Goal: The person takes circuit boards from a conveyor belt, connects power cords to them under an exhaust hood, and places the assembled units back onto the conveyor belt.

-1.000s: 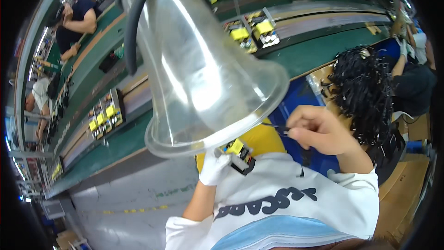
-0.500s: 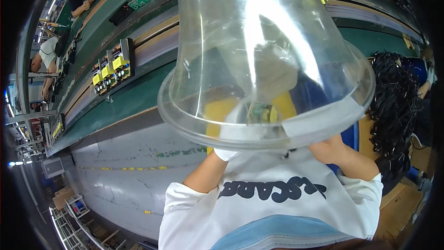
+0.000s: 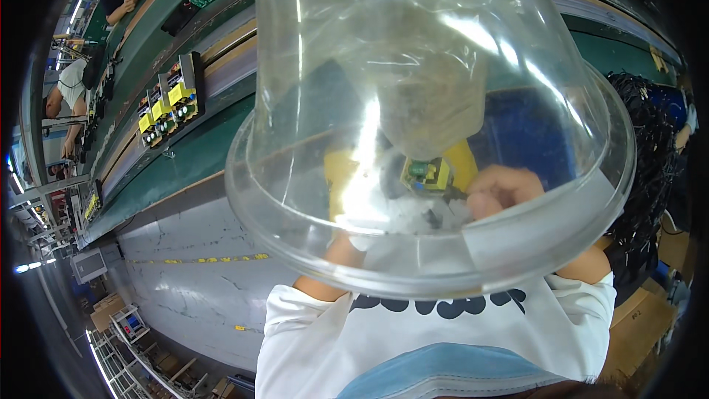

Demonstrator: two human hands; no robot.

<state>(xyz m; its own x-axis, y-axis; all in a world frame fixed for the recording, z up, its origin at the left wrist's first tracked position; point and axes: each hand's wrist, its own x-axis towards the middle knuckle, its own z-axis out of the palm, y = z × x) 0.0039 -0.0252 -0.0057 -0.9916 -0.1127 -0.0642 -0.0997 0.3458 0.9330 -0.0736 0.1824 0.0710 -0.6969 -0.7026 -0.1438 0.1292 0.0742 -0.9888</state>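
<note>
Both forearms come up from the lower edge in short white sleeves and bend inward, so the hands meet ahead of the chest. The right hand [image 3: 502, 191] is bare, its fingers curled tight in a pinch. The left hand [image 3: 391, 210], pale and blurred, lies just beside those fingers; its grip cannot be told.

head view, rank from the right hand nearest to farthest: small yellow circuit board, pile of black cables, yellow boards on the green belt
1. The small yellow circuit board, just left of the right hand, at its fingers, seen through the clear funnel.
2. The pile of black cables, off to the right.
3. The yellow boards on the green belt, far upper left.
</note>
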